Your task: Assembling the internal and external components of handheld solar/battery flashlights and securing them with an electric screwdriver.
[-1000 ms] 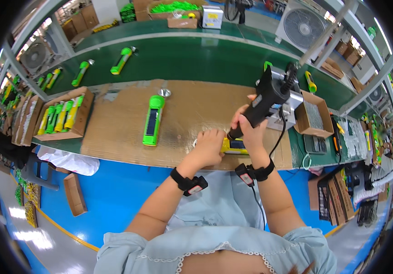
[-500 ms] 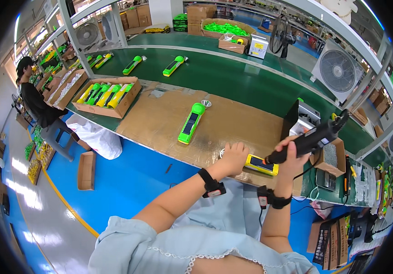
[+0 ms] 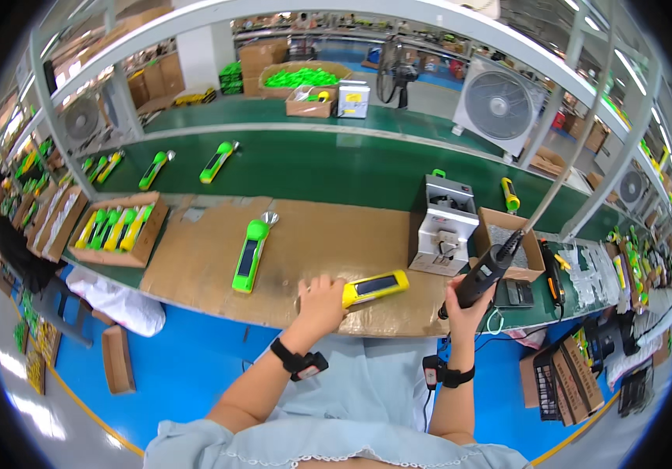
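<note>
Cardboard tray [image 3: 151, 234] holds green torches [image 3: 111, 228]; hands grip yellow torch [image 3: 375, 287] and screwdriver [image 3: 483, 275].

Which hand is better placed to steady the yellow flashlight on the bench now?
Left. The left hand already rests on the end of the yellow flashlight, while the right hand is full, gripping the black power screwdriver off to the side.

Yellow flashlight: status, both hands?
Left hand gripping yellow flashlight flat on brown mat. Right hand holds black power screwdriver, raised clear. Green flashlight apart, left.
</note>
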